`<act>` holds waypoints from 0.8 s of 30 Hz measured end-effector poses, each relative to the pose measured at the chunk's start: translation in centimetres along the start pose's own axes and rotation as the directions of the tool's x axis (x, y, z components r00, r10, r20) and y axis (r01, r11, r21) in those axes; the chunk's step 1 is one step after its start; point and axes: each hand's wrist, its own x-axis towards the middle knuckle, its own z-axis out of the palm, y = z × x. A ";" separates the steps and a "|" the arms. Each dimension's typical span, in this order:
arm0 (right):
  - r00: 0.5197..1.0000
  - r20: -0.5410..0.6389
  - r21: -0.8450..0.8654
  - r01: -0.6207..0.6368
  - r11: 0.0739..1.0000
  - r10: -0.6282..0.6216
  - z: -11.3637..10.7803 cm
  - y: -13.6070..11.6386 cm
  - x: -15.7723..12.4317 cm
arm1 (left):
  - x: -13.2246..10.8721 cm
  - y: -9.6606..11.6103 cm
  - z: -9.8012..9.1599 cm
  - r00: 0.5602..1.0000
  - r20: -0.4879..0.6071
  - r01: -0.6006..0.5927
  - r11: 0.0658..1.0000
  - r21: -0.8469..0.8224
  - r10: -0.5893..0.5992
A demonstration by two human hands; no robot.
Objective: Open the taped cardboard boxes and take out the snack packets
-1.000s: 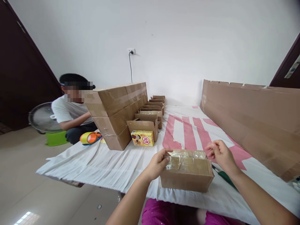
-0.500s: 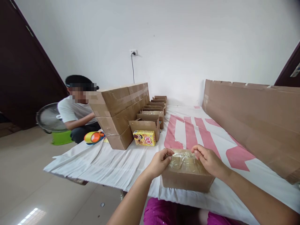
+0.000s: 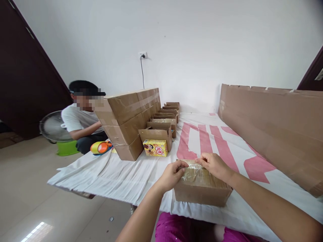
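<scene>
A small cardboard box [image 3: 202,195] sits in front of me near the table's front edge. Crinkled clear plastic film [image 3: 189,172] lies across its top; whether it is tape or a bag I cannot tell. My left hand [image 3: 172,174] is closed in a pinch on the film at the box's upper left. Close beside it, my right hand [image 3: 217,165] pinches the film over the middle of the top. Just beyond the box stands a yellow snack carton [image 3: 155,148], which neither hand touches.
Taped cardboard boxes [image 3: 131,124] are stacked at left, beside a row of open boxes [image 3: 166,134]. An orange-yellow tape dispenser [image 3: 101,147] lies on the white cloth [image 3: 83,176]. A tall cardboard panel [image 3: 272,131] borders the right. Another person [image 3: 82,117] crouches at left near a fan [image 3: 54,126].
My right hand has moved left across the box top, closer to my left hand, and the film between them has bunched up. My left hand has hardly moved.
</scene>
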 end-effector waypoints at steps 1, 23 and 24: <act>1.000 -0.009 0.023 0.003 1.000 -0.003 0.1 0.1 0.0 | 0.0 0.0 0.0 1.000 0.002 0.001 1.000 0.005 -0.001; 0.997 -0.072 0.081 0.028 0.996 -0.022 -1.3 2.1 -5.0 | 0.3 0.5 0.5 1.000 -0.014 0.028 0.994 0.108 -0.026; 0.997 -0.062 0.084 0.042 0.996 -0.037 -1.2 1.9 -5.0 | 0.3 0.5 0.5 1.000 -0.017 0.027 0.993 0.111 -0.025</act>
